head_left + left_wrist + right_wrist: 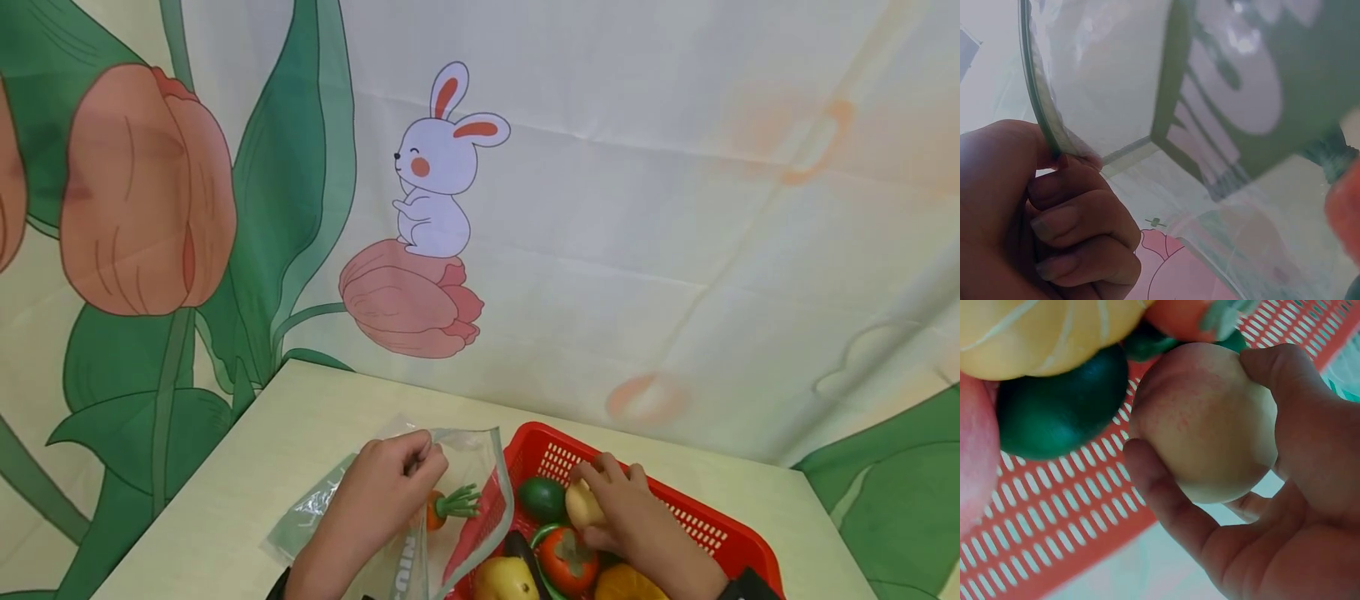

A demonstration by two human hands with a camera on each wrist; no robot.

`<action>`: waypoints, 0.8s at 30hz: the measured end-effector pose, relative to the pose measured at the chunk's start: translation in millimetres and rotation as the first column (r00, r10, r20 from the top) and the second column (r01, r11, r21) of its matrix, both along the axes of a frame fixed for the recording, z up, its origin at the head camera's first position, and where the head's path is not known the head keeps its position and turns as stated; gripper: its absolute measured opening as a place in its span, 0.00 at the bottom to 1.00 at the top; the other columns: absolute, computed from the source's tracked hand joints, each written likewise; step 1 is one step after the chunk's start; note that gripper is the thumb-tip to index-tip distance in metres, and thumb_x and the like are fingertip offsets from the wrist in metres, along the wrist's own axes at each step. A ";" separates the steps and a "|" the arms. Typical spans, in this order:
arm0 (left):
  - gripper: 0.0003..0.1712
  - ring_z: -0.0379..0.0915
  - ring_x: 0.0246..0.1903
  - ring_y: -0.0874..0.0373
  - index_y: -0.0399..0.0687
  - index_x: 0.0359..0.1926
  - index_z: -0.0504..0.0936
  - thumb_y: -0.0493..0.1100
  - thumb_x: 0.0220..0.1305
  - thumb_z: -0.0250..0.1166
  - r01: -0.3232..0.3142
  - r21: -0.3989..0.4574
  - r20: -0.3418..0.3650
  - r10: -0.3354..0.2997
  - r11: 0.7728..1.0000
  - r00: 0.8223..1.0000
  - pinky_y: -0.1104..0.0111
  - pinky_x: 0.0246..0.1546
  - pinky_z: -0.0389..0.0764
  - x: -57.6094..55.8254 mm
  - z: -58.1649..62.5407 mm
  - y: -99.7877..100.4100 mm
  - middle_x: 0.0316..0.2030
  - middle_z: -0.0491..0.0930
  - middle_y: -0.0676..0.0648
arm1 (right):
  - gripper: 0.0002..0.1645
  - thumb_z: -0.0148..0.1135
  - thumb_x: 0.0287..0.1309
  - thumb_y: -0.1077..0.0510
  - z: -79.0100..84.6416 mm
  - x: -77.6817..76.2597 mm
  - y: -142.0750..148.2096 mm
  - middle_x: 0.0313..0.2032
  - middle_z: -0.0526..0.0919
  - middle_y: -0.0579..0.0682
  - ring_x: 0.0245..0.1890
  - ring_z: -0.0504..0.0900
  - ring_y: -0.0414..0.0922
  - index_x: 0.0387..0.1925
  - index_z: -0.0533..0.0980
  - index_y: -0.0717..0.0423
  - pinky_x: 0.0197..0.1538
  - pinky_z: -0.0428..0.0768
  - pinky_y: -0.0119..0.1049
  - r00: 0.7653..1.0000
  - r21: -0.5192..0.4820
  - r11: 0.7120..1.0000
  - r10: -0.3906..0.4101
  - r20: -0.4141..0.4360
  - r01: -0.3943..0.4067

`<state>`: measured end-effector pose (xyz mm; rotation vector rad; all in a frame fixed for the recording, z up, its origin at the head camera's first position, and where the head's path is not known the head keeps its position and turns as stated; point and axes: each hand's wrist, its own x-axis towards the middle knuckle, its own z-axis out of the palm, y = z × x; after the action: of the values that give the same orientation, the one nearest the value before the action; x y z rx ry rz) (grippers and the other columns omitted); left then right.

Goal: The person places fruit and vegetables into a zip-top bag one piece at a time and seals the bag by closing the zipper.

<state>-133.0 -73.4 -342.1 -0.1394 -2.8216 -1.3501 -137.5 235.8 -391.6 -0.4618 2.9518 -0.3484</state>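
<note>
My right hand (633,521) grips a pale yellow peach (1204,425) with a pink blush, thumb on one side and fingers on the other. The peach is inside the red basket (551,430), beside a dark green oval fruit (542,498) and a persimmon (567,560). My left hand (386,492) pinches the green-edged rim of a clear zip bag (1097,81) between thumb and curled forefinger, holding its mouth apart. Inside the bag lies a carrot (434,511) with a green top. White lettering on a green patch marks the bag.
Also in the basket are an eggplant (519,547), a yellow fruit (506,579) and an orange pumpkin (628,583). Another plastic bag (300,521) appears to lie flat left of the left arm. Behind the pale table (322,400) hangs a printed cloth (570,250).
</note>
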 end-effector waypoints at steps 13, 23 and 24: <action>0.15 0.61 0.13 0.63 0.54 0.13 0.64 0.46 0.56 0.51 -0.003 0.000 0.007 0.003 1.000 1.000 0.73 0.14 0.59 1.7 -0.6 0.2 0.09 0.60 0.55 | 0.30 0.67 0.44 0.40 50.1 15.6 -24.7 0.50 0.64 0.33 0.43 0.63 0.42 0.51 0.66 0.28 0.30 0.70 0.25 0.992 -0.004 0.999 0.039 -0.116 -0.040; 0.14 0.61 0.13 0.64 0.55 0.14 0.65 0.45 0.54 0.50 0.017 0.000 0.015 -0.017 1.000 1.000 0.74 0.16 0.60 1.4 -1.0 2.9 0.10 0.59 0.56 | 0.34 0.65 0.46 0.41 95.8 38.8 -53.5 0.56 0.60 0.32 0.50 0.61 0.35 0.55 0.62 0.23 0.31 0.73 0.23 0.942 -0.013 0.993 0.104 -0.318 -0.115; 0.13 0.61 0.13 0.64 0.55 0.14 0.65 0.45 0.54 0.51 0.018 -0.003 0.011 -0.018 1.000 1.000 0.74 0.16 0.60 1.5 -0.9 3.4 0.10 0.59 0.56 | 0.34 0.64 0.46 0.40 97.7 40.6 -57.7 0.57 0.60 0.33 0.51 0.60 0.35 0.55 0.61 0.23 0.32 0.74 0.23 0.939 -0.028 0.990 0.120 -0.322 -0.136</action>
<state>-131.5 -70.0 -343.0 -0.1581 -2.8384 -1.3546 -96.9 178.1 -293.8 -0.7831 3.2060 -0.3641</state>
